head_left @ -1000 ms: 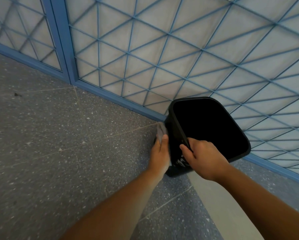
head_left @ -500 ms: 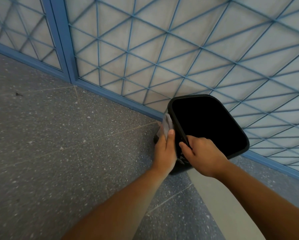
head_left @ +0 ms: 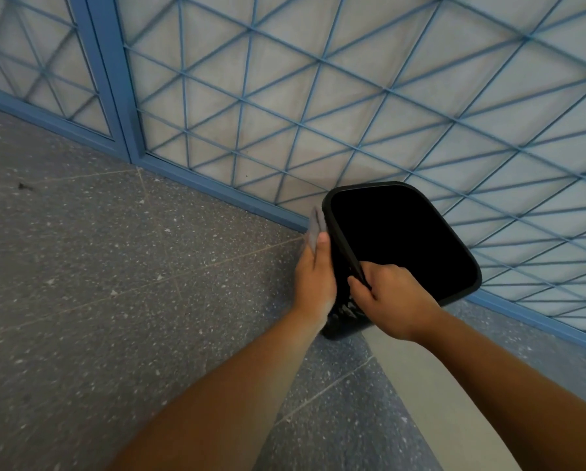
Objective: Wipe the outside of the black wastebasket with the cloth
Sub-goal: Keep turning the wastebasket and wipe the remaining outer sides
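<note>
Two hands work on the black wastebasket [head_left: 454, 273], which stands on the speckled grey floor [head_left: 115, 283] just beside the blue lattice wall [head_left: 318, 96]. The left hand [head_left: 313, 277] presses the grey cloth [head_left: 316, 226] flat on the bin's left side. The right hand [head_left: 390, 300] grips the near rim.

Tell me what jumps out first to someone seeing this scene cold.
A black wastebasket sits right of center by a blue lattice wall. The right hand grips its near rim, while the left hand presses a gray cloth flat against its outer left side, above the speckled gray floor.
</note>
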{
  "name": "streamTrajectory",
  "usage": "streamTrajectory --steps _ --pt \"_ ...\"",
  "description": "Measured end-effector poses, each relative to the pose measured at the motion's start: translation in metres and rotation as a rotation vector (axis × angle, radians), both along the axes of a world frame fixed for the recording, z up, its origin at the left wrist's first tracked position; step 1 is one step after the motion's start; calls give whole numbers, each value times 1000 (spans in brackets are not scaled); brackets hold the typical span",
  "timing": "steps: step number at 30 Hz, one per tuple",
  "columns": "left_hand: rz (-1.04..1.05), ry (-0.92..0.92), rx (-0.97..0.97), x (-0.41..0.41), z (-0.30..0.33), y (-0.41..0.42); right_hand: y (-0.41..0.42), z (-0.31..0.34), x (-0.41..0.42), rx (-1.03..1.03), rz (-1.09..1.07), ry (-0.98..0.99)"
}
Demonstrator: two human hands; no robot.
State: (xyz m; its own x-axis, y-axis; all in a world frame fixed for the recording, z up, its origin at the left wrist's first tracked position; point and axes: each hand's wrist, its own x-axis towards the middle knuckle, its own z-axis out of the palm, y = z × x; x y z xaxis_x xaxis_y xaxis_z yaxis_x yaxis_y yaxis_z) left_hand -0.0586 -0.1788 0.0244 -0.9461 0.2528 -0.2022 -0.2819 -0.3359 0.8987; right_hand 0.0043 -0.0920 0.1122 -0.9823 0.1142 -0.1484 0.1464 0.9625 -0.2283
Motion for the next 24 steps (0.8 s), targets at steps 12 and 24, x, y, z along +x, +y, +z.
streamTrajectory --steps 12,24 --pt "-54 -11 -42 22 -12 0 0 1 1 -16 -10 1" --pt "-22 -104 -65 2 -19 -1 0 0 -1 -32 -26 -15"
